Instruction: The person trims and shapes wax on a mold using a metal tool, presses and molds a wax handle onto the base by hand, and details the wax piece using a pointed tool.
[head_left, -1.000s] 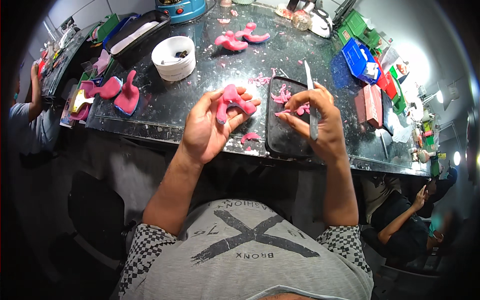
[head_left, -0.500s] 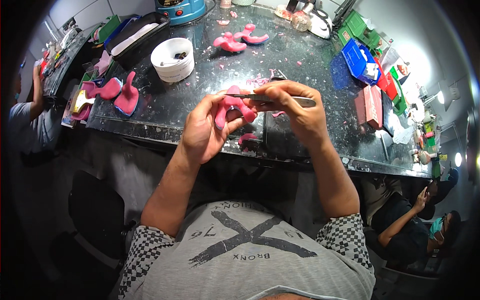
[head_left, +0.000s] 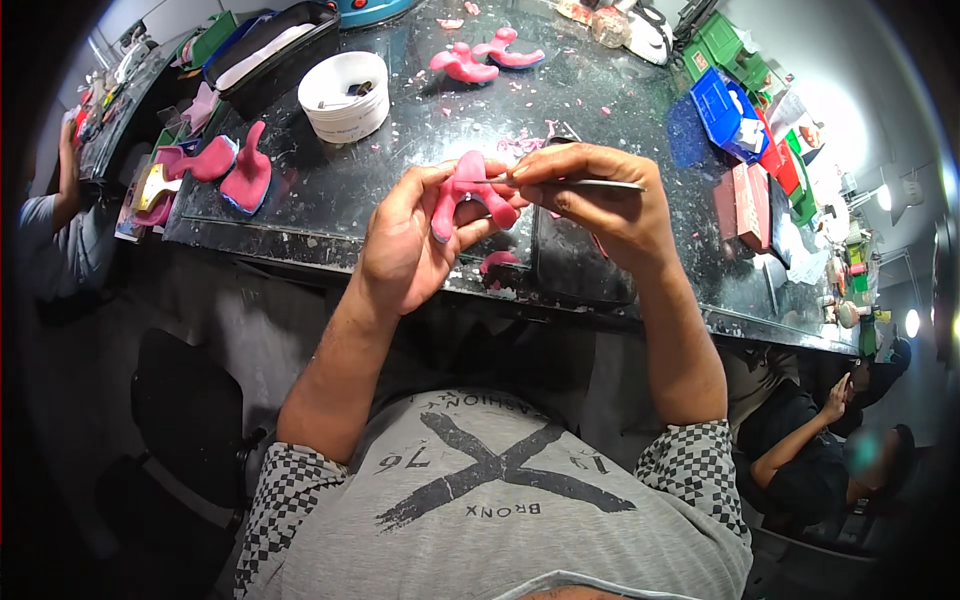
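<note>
My left hand (head_left: 398, 240) holds a pink horseshoe-shaped dental tray (head_left: 470, 168) between thumb and fingers, its stubby handle pointing away from me and its two legs toward me. A slim metal scalpel (head_left: 605, 184) lies in the pinched fingers of my right hand (head_left: 618, 205). Its thin blade reaches left across the tray, at the base of the handle; whether it cuts in, I cannot tell. Both hands are just above the bench's near edge. Pink shavings (head_left: 522, 145) lie on the bench beyond my right fingers.
More pink trays rest at the back (head_left: 465, 64) and left (head_left: 247, 175). A white tub (head_left: 345, 98) with small items stands left of centre. Blue bins (head_left: 728, 118) and a red box (head_left: 745, 205) line the right. A black pad (head_left: 575, 262) lies below my right hand. People sit at both sides.
The scalpel has turned in my right fingers, so its handle now shows edge-on. Both hands and the tray have shifted slightly up in view, and the blade is lower on the tray's handle.
</note>
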